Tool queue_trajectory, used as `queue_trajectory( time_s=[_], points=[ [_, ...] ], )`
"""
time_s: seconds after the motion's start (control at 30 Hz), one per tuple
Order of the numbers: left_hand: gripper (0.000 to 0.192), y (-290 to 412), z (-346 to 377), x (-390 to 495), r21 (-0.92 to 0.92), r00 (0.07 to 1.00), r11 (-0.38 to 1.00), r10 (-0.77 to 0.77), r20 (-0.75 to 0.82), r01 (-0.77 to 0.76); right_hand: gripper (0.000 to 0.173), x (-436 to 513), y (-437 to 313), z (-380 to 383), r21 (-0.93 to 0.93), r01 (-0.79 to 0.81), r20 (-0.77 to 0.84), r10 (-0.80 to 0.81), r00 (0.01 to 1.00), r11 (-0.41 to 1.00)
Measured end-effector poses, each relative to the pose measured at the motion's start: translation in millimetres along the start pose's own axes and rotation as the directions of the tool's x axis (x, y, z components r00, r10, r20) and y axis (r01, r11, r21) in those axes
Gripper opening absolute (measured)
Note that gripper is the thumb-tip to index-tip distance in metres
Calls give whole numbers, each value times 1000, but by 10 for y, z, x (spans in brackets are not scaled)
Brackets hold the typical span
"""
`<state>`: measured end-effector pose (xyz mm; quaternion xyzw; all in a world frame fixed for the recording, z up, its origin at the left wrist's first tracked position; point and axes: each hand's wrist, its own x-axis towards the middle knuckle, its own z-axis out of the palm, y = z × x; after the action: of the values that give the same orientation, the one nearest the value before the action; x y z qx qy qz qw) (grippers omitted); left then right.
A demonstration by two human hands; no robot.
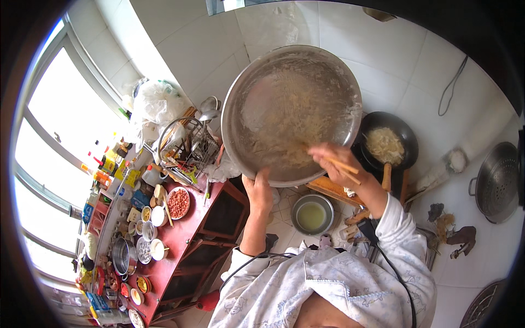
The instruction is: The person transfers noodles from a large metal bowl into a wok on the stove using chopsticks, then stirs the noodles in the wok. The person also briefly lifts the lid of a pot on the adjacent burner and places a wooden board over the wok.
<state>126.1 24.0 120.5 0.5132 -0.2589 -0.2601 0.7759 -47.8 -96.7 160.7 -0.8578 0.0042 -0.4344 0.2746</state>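
A large metal basin [295, 110], smeared inside with a pale floury or pasty layer, is tilted in front of me. My left hand [258, 190] grips its lower left rim. In my right hand [336, 164] is a pair of wooden chopsticks [342, 165], their far ends blurred over the yellowish residue in the basin. To the right, a black wok [411, 141] with a wooden handle [386, 177] holds pale food shreds [384, 145]. Below the basin stands a metal pot [296, 213] with a yellow-green liquid [311, 216].
Along the left, a red cabinet top [174, 242] carries a bowl of diced red food [179, 203], several small bowls, a steel pot [124, 256] and bottles. A wire utensil basket [205, 151] stands near the basin. At right, a colander [498, 182] hangs on the tiled wall.
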Motion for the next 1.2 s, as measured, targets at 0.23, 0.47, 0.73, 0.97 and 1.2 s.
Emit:
queue_trajectory(
  time_s=[0.23,0.47,0.73,0.97,1.2],
  points=[
    [32,-32,-120,-53,66,998,998,-22,51,18,22,64,-68,136,-245,76,-70,-96,993,966],
    [34,11,-130,-116,-29,997,997,-72,5,72,22,5,-155,161,-246,-62,-83,43,996,967],
    [35,-36,-178,-83,4,999,999,-43,-6,43,24,-290,-137,193,-253,-125,-141,92,986,959],
    [26,-265,-35,-89,50,999,998,-29,32,27,19,-519,-133,-48,-156,-390,-179,362,915,908],
    [14,-530,518,-34,52,993,997,44,112,-50,24,-839,194,-452,-48,-626,-271,593,758,778]
  ],
)
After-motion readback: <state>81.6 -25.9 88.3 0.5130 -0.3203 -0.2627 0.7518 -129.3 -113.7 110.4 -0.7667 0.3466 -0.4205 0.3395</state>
